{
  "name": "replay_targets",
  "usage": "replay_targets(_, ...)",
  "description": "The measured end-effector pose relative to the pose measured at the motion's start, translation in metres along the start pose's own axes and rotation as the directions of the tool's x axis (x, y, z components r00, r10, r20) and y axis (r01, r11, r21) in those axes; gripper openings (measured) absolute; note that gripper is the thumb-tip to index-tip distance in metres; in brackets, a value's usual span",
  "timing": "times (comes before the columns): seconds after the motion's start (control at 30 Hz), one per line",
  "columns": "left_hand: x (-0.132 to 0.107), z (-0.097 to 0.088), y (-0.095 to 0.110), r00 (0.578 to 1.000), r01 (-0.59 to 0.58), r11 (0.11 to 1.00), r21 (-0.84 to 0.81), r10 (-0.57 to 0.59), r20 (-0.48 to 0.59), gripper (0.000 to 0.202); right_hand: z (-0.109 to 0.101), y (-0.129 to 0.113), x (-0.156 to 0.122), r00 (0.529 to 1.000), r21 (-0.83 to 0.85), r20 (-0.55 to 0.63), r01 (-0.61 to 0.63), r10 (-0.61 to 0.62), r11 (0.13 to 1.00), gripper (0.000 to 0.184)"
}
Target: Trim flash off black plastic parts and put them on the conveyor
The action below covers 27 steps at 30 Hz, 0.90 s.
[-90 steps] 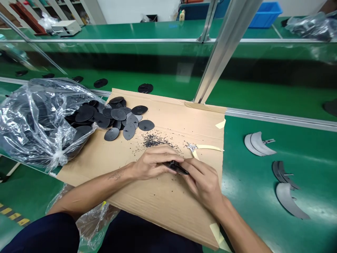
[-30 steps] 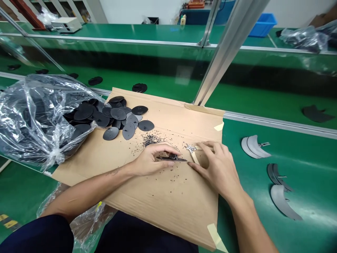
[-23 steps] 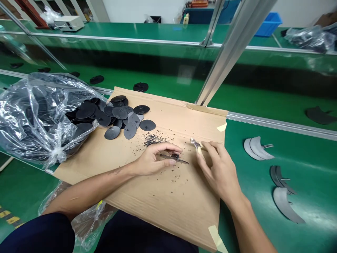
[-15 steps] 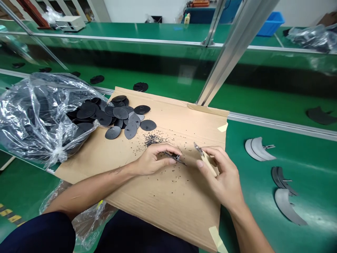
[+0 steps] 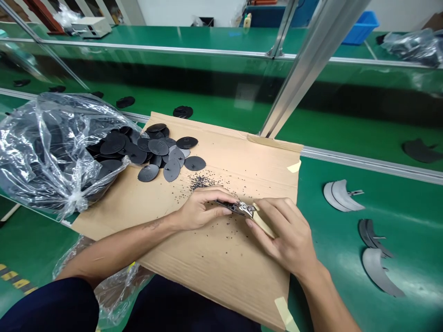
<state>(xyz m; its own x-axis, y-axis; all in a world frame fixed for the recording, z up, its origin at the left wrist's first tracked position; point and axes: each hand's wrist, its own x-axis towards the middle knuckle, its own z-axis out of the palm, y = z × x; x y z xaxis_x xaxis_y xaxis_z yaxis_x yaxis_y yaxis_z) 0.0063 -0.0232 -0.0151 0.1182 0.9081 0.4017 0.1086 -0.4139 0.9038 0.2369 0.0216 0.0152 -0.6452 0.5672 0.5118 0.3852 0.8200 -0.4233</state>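
Black plastic part (image 5: 224,205) pinched in left hand (image 5: 202,210), snips (image 5: 247,210) seemingly touching it.

Matte black discs (image 5: 158,147) lie on tan cardboard (image 5: 221,281), with fine black specks (image 5: 200,183) scattered across it. The piece (image 5: 224,205) in the left fingers (image 5: 207,196) is black too. The cutters (image 5: 263,224) in the right fingers (image 5: 277,216) have a silver head and cream handles. Pale yellow tape (image 5: 294,167) crosses the cardboard's edge. The counter (image 5: 332,276) is glossy green, under grey curved pieces (image 5: 341,194). A dark tattoo (image 5: 152,224) marks the left forearm.
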Motion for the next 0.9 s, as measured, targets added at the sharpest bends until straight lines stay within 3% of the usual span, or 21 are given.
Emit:
replay_targets(0.4,0.0008,0.0002,0.0015,0.998,-0.061,0.996,0.061,0.061,0.005,0.02,-0.0008,0.0021,-0.0011,0.997,-0.101,-0.026,0.065,-0.068,0.993,0.011)
replay_targets(0.6,-0.001,0.0019,0.0014,1.0,-0.008,0.999,0.049,0.007,0.007,0.02,-0.0011,-0.0002,-0.0024,0.996,-0.18,-0.032,0.073,-0.08,0.981,0.008)
replay_targets(0.73,-0.0026,0.0001,0.0037,0.999,0.031,0.995,0.1,-0.028,-0.036,0.023,0.0019,0.0019,-0.0044,0.998,-0.221,-0.061,-0.003,-0.011,0.975,0.013)
replay_targets(0.9,-0.0027,-0.0004,0.0068,0.993,-0.05,0.969,0.24,0.023,0.113,0.037,0.0058,0.0033,-0.0054,0.999,-0.322,-0.036,-0.023,0.013,0.946,0.02)
